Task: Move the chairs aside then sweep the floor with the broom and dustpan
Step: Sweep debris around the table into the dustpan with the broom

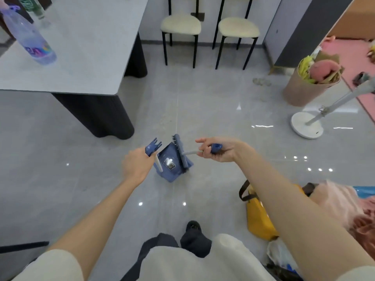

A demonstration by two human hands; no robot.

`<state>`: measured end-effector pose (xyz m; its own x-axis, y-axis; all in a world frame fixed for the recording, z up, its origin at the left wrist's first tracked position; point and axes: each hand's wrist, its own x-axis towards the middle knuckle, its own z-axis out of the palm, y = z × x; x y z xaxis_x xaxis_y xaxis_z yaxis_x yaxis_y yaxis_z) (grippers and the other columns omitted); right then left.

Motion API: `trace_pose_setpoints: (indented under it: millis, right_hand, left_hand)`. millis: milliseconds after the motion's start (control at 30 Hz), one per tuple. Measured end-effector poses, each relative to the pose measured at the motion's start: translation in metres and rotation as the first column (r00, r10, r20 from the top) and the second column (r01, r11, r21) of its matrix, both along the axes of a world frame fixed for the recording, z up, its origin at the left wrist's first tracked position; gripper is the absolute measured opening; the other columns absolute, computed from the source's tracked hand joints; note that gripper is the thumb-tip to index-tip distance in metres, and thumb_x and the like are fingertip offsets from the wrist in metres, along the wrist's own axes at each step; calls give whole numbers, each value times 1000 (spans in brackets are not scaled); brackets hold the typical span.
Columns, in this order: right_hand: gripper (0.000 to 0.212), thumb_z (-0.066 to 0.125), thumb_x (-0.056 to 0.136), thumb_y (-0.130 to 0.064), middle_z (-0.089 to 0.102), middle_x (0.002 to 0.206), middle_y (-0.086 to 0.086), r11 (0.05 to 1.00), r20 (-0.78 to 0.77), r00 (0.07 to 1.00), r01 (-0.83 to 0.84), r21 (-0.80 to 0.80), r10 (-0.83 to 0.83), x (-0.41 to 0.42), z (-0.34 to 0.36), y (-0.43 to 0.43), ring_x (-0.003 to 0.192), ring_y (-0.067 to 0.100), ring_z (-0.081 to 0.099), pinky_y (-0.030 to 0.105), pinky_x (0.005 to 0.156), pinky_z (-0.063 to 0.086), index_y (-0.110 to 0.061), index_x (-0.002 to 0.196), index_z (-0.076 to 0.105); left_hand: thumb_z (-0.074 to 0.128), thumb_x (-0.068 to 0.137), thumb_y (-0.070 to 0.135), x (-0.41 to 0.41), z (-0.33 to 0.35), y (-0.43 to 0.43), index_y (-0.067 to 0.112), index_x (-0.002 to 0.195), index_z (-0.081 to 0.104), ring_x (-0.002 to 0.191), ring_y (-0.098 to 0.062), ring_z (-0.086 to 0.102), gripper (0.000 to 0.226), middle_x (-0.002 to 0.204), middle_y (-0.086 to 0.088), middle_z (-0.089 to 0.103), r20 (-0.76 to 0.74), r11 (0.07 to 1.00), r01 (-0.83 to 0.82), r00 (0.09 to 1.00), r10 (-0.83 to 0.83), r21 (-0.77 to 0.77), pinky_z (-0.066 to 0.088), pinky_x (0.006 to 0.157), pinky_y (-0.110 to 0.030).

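Blue broom (181,152) and blue dustpan (172,165), one of each, meet on the grey floor (81,159) at centre.
Head view: both hands are busy. The left hand (138,165) grips the dustpan's handle, and the right hand (219,151) grips the broom's blue handle end with its forefinger stretched out. The broom head lies against the dustpan's mouth. Two cream-seated chairs stand side by side at 12 o'clock by the wall, the left chair (180,24) and the right chair (238,27). At 10 o'clock the worktop (81,57) carries two bottles, a clear bottle (30,39) and a green-labelled bottle (33,7). At 2 o'clock one tan bin (298,90) holds yellow, pink and brown scraps. One yellow bag (259,220) sits at 4 o'clock, its contents hidden.
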<state>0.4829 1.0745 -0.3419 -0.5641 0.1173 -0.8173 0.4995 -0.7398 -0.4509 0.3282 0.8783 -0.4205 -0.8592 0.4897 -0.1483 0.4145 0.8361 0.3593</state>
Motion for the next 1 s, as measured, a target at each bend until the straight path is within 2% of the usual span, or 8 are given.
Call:
trace_pose_setpoints:
  millis: [133, 267, 400, 533, 767, 867, 1000]
  right_hand:
    - [28, 46, 91, 11, 50, 84, 8, 965, 15, 986, -163, 205, 164, -49, -7, 63, 36, 6, 49, 11, 39, 46, -16, 90, 56]
    - [29, 46, 92, 9, 45, 75, 5, 934, 19, 982, -187, 305, 190, -98, -15, 124, 37, 7, 43, 11, 41, 43, -18, 87, 53]
    - [28, 44, 92, 11, 46, 70, 6, 947, 5, 994, -101, 304, 105, -155, -28, 196, 30, 5, 44, 11, 39, 42, -16, 88, 48]
    - [36, 37, 91, 16, 40, 64, 6, 955, 23, 1000, -7, 298, 1, -227, -45, 266, 27, 6, 40, 11, 33, 38, -16, 74, 41]
    - [41, 40, 90, 17, 34, 59, 4, 939, 78, 997, -22, 342, -5, -321, -49, 379, 26, 7, 37, 13, 32, 34, -16, 66, 37]
    - [40, 44, 90, 17, 36, 62, 5, 935, 113, 993, -27, 354, -15, -359, -54, 429, 23, 8, 37, 12, 31, 35, -16, 67, 38]
    - [38, 45, 89, 17, 39, 70, 6, 924, 153, 988, -54, 378, -5, -410, -69, 497, 24, 10, 36, 14, 32, 36, -13, 67, 39]
  left_hand:
    - [55, 87, 44, -39, 17, 72, 13, 85, 65, 82, -36, 64, 32, 86, -13, 70, -45, 1000, -23, 999, 24, 17, 38, 61, -29]
    - [55, 85, 45, -89, 19, 136, 13, 80, 64, 80, -36, 64, 33, 83, -12, 70, -55, 995, -75, 995, 78, 66, 38, 61, -30]
    - [56, 84, 45, -145, 15, 200, 14, 78, 63, 79, -36, 63, 32, 83, -11, 69, -44, 991, -103, 993, 107, 91, 38, 62, -29]
    - [55, 86, 45, -214, 12, 275, 14, 79, 63, 70, -29, 55, 33, 78, -6, 66, -21, 991, -100, 994, 103, 91, 35, 60, -27]
    - [55, 86, 47, -323, 27, 395, 17, 71, 55, 65, -25, 54, 33, 70, -2, 59, -2, 993, -80, 997, 81, 84, 38, 59, -28]
    - [54, 86, 49, -360, 30, 443, 17, 72, 57, 69, -28, 62, 35, 72, -4, 64, 8, 993, -91, 996, 91, 79, 42, 59, -28]
    - [55, 86, 49, -403, 21, 502, 15, 76, 60, 70, -28, 60, 36, 78, -7, 68, 10, 990, -120, 993, 120, 75, 43, 62, -29]
